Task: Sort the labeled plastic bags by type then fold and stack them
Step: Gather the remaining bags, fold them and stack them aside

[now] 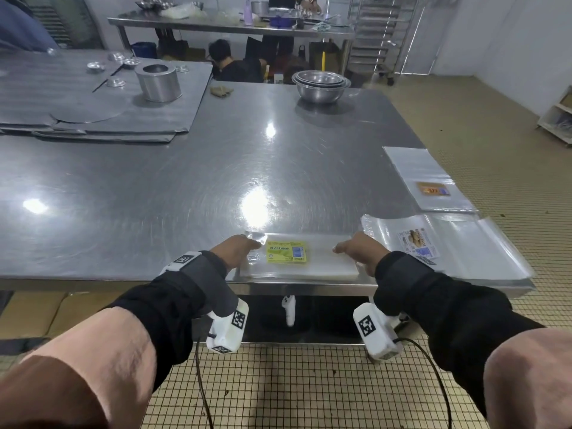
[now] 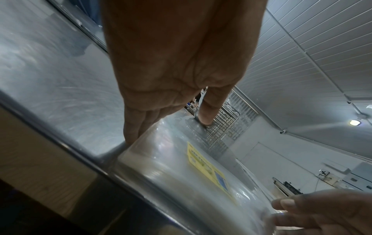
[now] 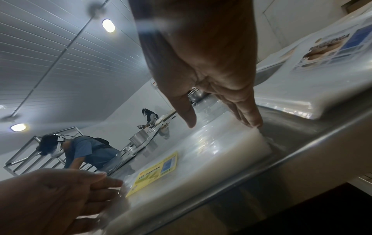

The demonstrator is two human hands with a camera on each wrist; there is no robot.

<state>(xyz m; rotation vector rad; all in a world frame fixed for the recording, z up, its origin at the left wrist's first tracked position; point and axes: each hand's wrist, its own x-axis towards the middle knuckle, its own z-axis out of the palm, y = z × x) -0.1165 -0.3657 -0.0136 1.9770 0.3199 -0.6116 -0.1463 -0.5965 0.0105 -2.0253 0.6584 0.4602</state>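
The steel table (image 1: pixel 216 168) stretched away beyond both hands. To the right of the right hand (image 1: pixel 360 250) lay a stack of brown-labelled bags (image 1: pixel 458 246). Between the hands, at the near edge, sat the stack of yellow-labelled bags (image 1: pixel 297 258). The left hand (image 1: pixel 236 250) and the right, fingers straight, pressed its two ends, apparently squaring it. Folding would likely follow, needing a firm grip on the slippery edges.

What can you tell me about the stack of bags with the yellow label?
The yellow-label stack is a flat, squared pile of clear plastic bags lying at the steel table's near edge. Its top label reads KEK PANDAN. The left hand touches its left end, the right hand its right end, fingers straight.
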